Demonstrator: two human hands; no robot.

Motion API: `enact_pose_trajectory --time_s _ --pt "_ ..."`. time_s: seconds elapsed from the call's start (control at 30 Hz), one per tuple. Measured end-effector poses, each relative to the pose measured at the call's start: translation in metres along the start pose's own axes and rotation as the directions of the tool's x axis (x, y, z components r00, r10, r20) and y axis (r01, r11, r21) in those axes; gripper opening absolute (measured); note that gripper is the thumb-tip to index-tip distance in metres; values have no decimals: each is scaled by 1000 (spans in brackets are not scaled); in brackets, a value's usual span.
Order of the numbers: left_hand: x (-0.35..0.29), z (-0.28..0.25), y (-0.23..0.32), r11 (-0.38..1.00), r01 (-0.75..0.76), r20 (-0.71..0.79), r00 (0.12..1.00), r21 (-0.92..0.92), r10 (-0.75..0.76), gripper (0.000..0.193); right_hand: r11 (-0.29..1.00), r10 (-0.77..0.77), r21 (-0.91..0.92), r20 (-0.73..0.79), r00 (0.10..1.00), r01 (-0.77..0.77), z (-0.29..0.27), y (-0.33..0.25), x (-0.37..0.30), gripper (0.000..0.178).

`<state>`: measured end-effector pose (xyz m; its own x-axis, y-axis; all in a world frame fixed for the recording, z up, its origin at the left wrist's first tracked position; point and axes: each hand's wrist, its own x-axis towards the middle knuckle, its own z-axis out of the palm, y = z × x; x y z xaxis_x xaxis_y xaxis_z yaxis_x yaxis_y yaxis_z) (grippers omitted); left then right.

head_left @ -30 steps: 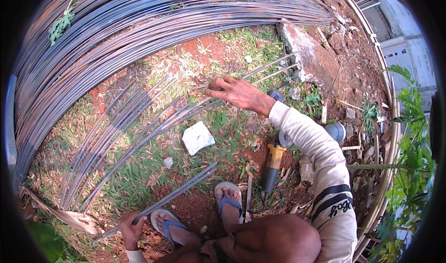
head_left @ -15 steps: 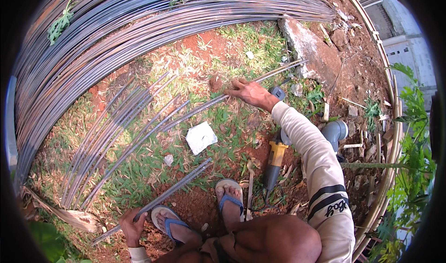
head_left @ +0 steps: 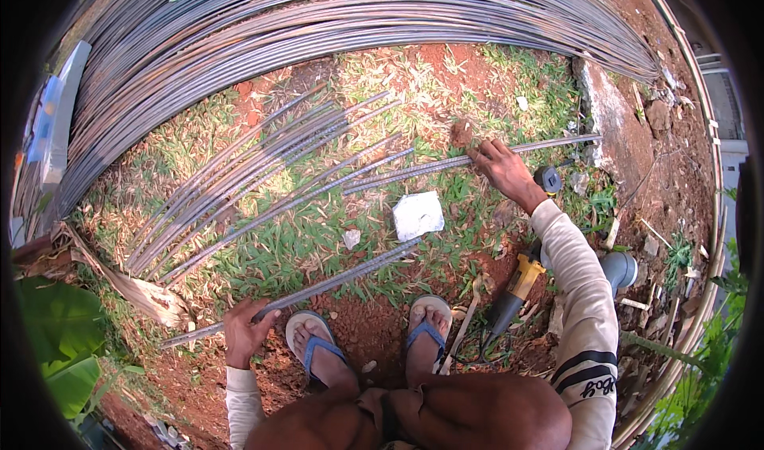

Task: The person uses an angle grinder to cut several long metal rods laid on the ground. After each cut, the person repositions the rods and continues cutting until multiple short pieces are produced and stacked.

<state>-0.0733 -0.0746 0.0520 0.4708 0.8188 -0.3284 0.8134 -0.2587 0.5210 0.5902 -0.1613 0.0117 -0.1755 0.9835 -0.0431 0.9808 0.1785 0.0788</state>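
My left hand (head_left: 245, 332) grips a short bundle of cut steel rods (head_left: 334, 280) that lies slanted across the grass in front of my sandalled feet (head_left: 318, 348). My right hand (head_left: 500, 167) reaches far forward and rests on another pair of steel rods (head_left: 414, 170), fingers closed over them near a small clod of red earth (head_left: 460, 133). Several more cut rods (head_left: 239, 187) lie fanned out on the grass to the left.
A huge curved stack of long steel bars (head_left: 318, 20) fills the top. A white paper scrap (head_left: 418, 214) lies between the rods. A yellow-and-black angle grinder (head_left: 516, 291) and a tape measure (head_left: 547, 179) lie at the right, by a concrete block (head_left: 609, 116).
My right hand has slid along the far rods toward the right and lower in view, and the rods have shifted with it. My left hand stays on the near bundle.
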Motion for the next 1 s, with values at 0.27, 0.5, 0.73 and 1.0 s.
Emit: enact_pose_trajectory --time_s 0.27,0.5,0.73,1.0 --pt "13 2 2 998 -60 10 998 14 60 40 997 75 36 31 997 -76 -5 -5 3 33" --pt "25 1 10 981 -191 -149 971 -14 187 37 994 99 40 42 994 -101 -8 -9 7 27" --pt "70 -12 21 974 -224 -269 938 13 220 37 930 315 218 -59 947 -295 -53 -9 14 26" --pt "153 -35 80 949 -315 -313 899 29 308 39 943 232 291 -226 946 -161 -106 -54 59 27"
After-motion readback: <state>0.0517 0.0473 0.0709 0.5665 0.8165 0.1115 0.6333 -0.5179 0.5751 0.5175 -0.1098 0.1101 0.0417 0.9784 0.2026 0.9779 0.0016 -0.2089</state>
